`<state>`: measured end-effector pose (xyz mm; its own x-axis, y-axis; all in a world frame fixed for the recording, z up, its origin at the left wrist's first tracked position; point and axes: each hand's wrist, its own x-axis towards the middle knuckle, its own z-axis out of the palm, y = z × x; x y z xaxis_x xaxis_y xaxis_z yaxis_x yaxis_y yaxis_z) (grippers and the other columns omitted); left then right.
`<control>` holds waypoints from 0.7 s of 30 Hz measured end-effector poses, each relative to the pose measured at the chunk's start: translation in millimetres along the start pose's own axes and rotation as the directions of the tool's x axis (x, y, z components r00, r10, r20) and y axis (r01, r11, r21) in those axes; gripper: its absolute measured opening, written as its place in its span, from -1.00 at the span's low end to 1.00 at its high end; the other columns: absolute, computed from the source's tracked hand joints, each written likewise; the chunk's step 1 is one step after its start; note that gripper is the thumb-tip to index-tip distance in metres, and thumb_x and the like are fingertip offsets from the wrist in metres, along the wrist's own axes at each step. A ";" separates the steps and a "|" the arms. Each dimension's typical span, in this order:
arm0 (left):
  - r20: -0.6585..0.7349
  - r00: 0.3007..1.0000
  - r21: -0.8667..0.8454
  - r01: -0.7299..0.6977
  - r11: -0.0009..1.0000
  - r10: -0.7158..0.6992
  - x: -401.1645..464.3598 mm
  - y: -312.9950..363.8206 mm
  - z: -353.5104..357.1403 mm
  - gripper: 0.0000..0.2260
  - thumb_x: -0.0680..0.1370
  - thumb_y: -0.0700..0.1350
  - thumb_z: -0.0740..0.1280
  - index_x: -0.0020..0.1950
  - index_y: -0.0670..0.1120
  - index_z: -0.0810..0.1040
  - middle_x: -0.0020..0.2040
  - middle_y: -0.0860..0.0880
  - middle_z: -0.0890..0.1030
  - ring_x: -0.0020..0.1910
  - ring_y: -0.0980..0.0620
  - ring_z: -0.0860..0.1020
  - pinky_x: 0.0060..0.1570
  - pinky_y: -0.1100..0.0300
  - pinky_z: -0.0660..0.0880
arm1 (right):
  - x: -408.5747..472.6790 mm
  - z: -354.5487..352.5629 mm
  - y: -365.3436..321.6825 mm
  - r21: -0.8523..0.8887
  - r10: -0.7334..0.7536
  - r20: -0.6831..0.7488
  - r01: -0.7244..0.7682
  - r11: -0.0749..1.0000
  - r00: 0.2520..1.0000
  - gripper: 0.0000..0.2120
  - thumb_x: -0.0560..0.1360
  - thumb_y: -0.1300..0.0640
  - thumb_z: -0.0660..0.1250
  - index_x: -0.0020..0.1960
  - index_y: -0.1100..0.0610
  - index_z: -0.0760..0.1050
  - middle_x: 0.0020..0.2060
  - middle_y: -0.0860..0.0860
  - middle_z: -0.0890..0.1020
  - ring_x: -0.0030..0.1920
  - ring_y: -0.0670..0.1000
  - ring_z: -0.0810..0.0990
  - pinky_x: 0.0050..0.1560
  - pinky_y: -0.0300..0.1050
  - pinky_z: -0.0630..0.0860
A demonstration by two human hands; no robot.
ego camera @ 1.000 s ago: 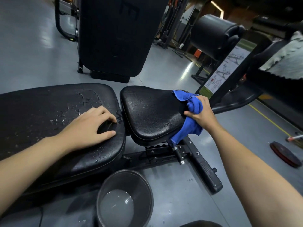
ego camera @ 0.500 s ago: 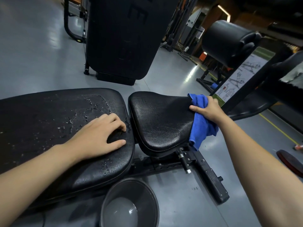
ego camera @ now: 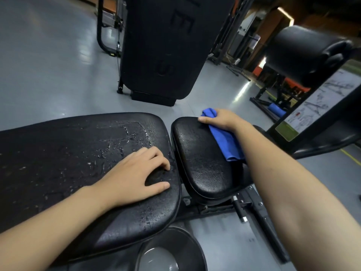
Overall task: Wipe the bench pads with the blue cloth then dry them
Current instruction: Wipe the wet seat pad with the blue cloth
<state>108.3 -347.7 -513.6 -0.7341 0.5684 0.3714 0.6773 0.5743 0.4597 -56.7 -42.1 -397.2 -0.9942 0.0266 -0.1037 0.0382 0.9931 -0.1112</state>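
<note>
Blue cloth under right hand (gripped).

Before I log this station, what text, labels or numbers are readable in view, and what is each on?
"E": large raised letter on the tall black machine cover behind the bench; the raised shapes below it are too dark to read.
Instruction placard on the machine at right: exercise drawings and small print, too blurred to read.
No lettering shows on the bench pads, blue cloth or basin.
</note>
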 end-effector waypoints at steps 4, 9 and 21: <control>-0.005 1.000 -0.005 -0.004 1.000 0.004 -0.2 -1.1 0.4 -0.69 0.51 0.35 0.21 0.17 0.27 0.38 0.12 0.28 0.34 0.08 0.18 0.37 0.20 0.13 0.39 | 14.7 24.2 -51.0 -0.014 -0.073 -0.009 0.073 0.997 0.997 -0.17 0.37 -0.56 0.17 0.36 0.03 0.44 0.26 0.11 0.49 0.25 0.17 0.50 0.30 0.10 0.40; -0.007 1.000 -0.005 0.002 1.000 -0.002 -2.0 -1.2 0.3 -0.68 0.51 0.34 0.22 0.20 0.25 0.40 0.13 0.27 0.34 0.07 0.19 0.36 0.19 0.12 0.40 | 23.5 42.3 -89.0 -0.107 -0.212 0.011 0.212 0.971 0.977 -0.36 0.43 -0.46 0.26 0.23 0.04 0.49 0.06 0.01 0.43 0.08 0.09 0.49 0.05 0.00 0.35; -0.006 1.000 0.002 0.017 1.000 -0.017 1.1 4.3 -3.0 -0.69 0.49 0.32 0.25 0.14 0.22 0.44 0.08 0.24 0.38 0.05 0.18 0.38 0.12 0.13 0.42 | -77.4 54.2 -79.0 -0.192 -0.542 0.000 0.532 0.825 0.841 -0.46 0.35 -0.28 0.22 0.16 0.06 0.50 0.12 -0.02 0.42 0.12 0.04 0.42 0.16 0.11 0.46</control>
<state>110.3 -346.4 -508.8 -0.7455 0.5555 0.3683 0.6651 0.5850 0.4641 22.7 -128.8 -434.0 -0.8565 -0.5155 -0.0268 -0.5162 0.8554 0.0425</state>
